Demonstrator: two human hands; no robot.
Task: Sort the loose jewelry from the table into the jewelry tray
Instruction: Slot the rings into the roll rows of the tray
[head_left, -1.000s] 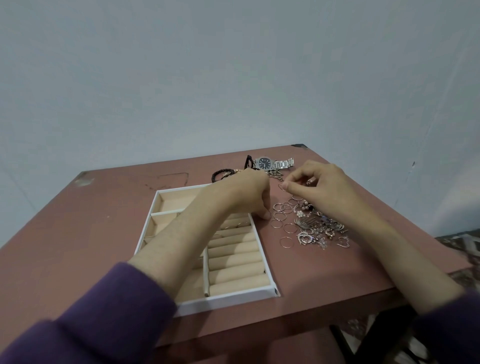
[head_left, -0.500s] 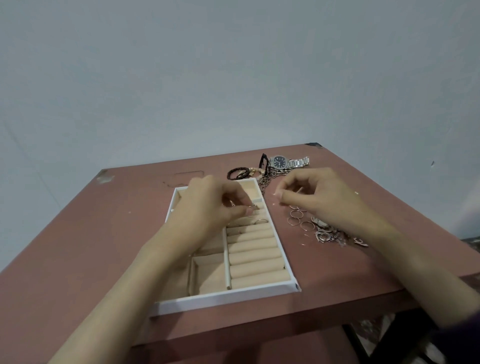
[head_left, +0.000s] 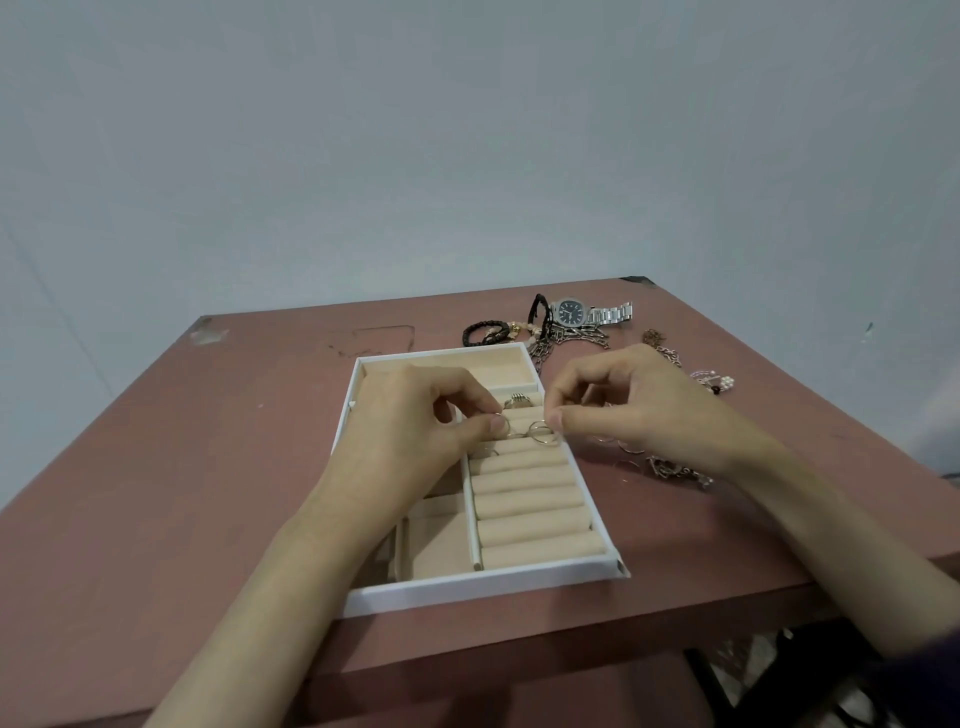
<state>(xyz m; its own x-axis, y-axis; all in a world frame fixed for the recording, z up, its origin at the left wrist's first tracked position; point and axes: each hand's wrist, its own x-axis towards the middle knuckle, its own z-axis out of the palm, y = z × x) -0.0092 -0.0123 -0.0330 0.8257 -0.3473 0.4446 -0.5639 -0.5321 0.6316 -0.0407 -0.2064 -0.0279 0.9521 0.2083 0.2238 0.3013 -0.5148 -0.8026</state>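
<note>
A white jewelry tray (head_left: 483, 584) with beige padded ring rolls and side compartments lies in the middle of the table. My left hand (head_left: 415, 421) hovers over its upper left part and pinches a thin ring (head_left: 500, 425) at the ring rolls. My right hand (head_left: 639, 405) pinches another thin ring (head_left: 546, 432) over the same rolls. A chunkier ring (head_left: 517, 400) sits in a roll slot just behind them. Loose rings and charms (head_left: 670, 467) lie on the table right of the tray, partly hidden by my right hand.
A steel watch (head_left: 582, 312), dark bead bracelets (head_left: 485, 332) and chains (head_left: 566, 338) lie behind the tray. A pearl piece (head_left: 714, 379) lies at the right. The brown table (head_left: 182, 467) has its front edge near me; a grey wall stands behind.
Both hands came from the loose pile to the tray's ring rolls, each now pinching a thin ring. The camera view shifted, so the tray sits more central.
</note>
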